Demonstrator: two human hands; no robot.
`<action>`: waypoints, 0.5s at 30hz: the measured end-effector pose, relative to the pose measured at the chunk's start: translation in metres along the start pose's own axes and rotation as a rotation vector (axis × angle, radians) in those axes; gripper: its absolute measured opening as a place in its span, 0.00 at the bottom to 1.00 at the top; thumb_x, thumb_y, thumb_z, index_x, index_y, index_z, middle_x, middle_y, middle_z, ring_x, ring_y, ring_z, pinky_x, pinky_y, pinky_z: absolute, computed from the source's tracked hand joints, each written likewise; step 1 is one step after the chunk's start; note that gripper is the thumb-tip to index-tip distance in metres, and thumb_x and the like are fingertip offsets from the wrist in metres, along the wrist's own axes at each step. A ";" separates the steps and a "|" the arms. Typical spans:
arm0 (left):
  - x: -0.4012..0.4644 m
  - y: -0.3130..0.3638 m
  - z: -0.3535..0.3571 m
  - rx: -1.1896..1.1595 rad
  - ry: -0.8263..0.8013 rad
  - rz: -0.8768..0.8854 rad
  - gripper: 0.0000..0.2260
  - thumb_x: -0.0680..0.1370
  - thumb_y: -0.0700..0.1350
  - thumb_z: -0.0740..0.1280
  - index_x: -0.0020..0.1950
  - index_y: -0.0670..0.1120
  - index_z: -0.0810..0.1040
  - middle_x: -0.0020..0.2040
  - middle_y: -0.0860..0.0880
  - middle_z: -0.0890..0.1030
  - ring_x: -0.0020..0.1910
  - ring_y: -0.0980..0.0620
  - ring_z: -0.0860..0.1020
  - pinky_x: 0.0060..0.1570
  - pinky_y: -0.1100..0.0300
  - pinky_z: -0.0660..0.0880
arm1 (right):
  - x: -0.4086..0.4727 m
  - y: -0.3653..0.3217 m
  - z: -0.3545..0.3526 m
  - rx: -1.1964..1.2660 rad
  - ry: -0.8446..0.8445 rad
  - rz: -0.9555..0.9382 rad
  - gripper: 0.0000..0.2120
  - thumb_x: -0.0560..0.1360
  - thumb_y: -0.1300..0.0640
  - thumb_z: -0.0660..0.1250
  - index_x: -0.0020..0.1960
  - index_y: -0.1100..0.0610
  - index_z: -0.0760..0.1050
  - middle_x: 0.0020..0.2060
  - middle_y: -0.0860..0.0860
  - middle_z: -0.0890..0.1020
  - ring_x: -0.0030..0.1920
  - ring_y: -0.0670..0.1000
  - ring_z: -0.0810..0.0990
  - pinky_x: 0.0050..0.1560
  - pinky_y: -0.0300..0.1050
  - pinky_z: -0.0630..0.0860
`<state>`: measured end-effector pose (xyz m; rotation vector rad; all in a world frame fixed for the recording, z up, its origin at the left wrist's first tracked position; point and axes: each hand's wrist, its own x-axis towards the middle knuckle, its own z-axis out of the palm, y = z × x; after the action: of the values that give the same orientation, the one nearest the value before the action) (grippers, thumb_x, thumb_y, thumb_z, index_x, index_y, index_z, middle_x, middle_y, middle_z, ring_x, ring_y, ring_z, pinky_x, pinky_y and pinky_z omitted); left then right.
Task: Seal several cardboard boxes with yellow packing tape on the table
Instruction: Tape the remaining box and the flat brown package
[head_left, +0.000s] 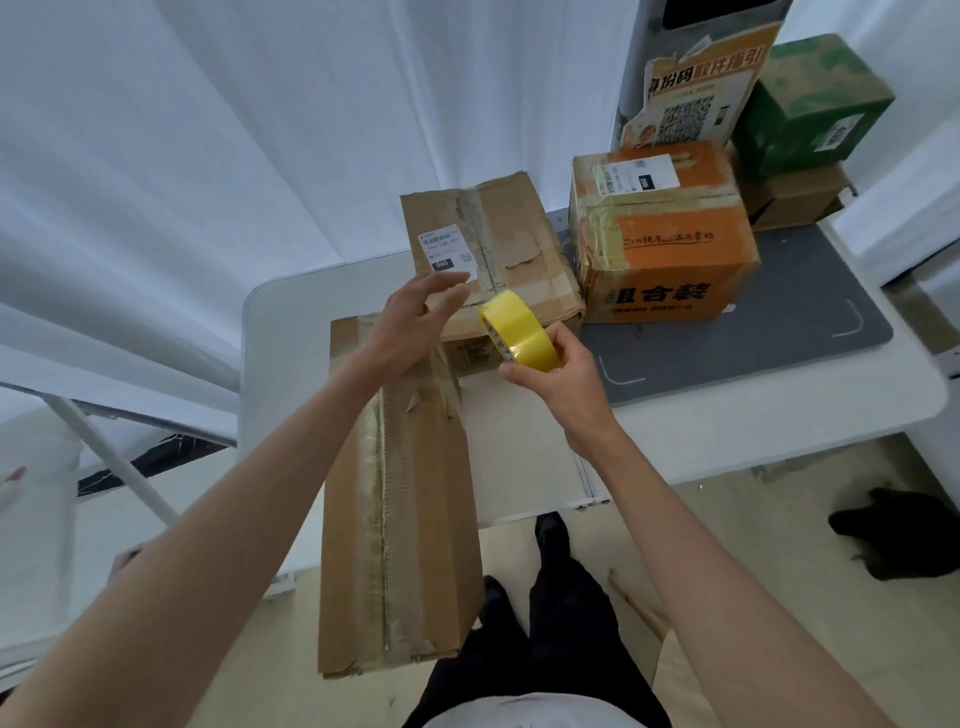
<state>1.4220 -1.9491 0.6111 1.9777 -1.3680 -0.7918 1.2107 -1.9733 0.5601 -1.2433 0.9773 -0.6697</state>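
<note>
Yellow tape roll (521, 332): held up over the desk's middle, above the gap between the long box and the labelled box; pinched by the right hand.
Right hand (558, 376): thumb and fingers curled round the roll's lower edge, gripping it.
Left hand (415, 325): fingers straight and spread, holding nothing, raised over the far end of the long box, just left of the roll.
Long cardboard box (400, 499): flat brown box, lies along the desk's left part, near end hangs past the near edge; old clear tape runs down its centre seam, torn patches near the far end.
Labelled cardboard box (493, 249): brown, at the desk's far edge, tilted; white shipping label with "060" on its left half; taped seam down the middle.
Orange box (670, 244): stands on the grey mat toward the far right, just beside the labelled box; white label on top, yellowish tape over its edges.
Grey mat (810, 306): covers the desk's right part.
White desk (291, 332): rounded corners, bare at the left edge.
Green box (815, 104): past the far right corner, stacked on a brown box (800, 200).
Orange printed card (711, 88): with QR code, upright behind the orange box.
Backdrop: white curtain (260, 130).
</note>
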 end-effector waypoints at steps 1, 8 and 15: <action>-0.005 0.008 -0.003 -0.016 -0.041 0.012 0.20 0.79 0.57 0.69 0.70 0.52 0.78 0.67 0.56 0.77 0.65 0.59 0.74 0.66 0.59 0.71 | -0.004 -0.006 0.003 -0.015 -0.009 -0.018 0.19 0.68 0.54 0.81 0.46 0.54 0.71 0.38 0.48 0.73 0.38 0.47 0.72 0.42 0.44 0.71; -0.038 0.042 -0.023 0.019 0.063 0.129 0.28 0.64 0.54 0.83 0.62 0.48 0.84 0.54 0.53 0.78 0.53 0.58 0.79 0.54 0.67 0.75 | -0.028 -0.032 0.032 -0.086 0.033 -0.075 0.20 0.67 0.52 0.82 0.47 0.54 0.71 0.39 0.46 0.76 0.40 0.46 0.75 0.42 0.44 0.73; -0.066 0.054 -0.034 0.096 0.242 0.140 0.23 0.64 0.53 0.83 0.56 0.47 0.86 0.50 0.55 0.79 0.45 0.61 0.78 0.43 0.75 0.70 | -0.042 -0.046 0.054 -0.118 0.079 -0.097 0.20 0.69 0.52 0.81 0.50 0.56 0.72 0.41 0.48 0.78 0.38 0.41 0.76 0.39 0.34 0.75</action>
<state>1.3967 -1.8972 0.6831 1.9516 -1.4018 -0.4145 1.2435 -1.9225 0.6159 -1.3838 1.0392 -0.7501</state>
